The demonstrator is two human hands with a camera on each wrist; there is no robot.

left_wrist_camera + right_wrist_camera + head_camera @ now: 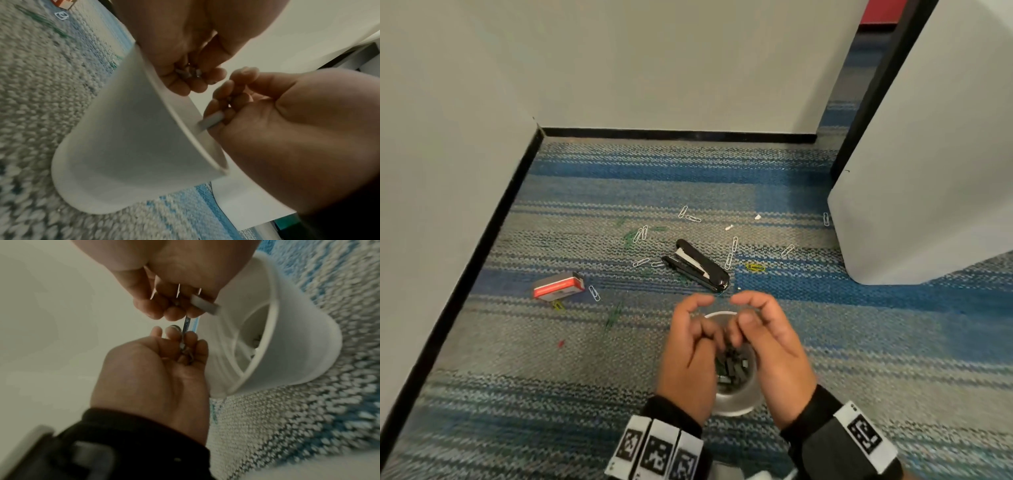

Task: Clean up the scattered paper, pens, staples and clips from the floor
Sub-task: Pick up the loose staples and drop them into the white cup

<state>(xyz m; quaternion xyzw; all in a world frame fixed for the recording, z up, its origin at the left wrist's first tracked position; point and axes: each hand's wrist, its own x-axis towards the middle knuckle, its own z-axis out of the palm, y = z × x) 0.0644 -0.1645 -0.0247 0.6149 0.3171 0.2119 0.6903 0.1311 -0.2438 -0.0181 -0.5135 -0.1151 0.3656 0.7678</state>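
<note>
A white cup point(736, 402) stands on the carpet with dark staples and clips inside. Both hands hover over its mouth. My left hand point(697, 330) has its fingers curled round a few small metal pieces point(189, 73). My right hand point(751, 318) pinches a grey staple strip point(211, 121), whose end pokes out by the cup's rim point(269, 331). Beyond the hands lie a black stapler point(698, 265), a red staple box point(558, 286), white paper clips point(688, 215), a yellow clip point(755, 267), green clips point(614, 315) and paper scraps point(756, 217).
Pale walls with a black baseboard point(482, 246) close the corner at left and back. A white panel point(928, 205) stands at the right, with one clip point(826, 218) at its foot. Striped blue and grey carpet point(551, 394) covers the floor.
</note>
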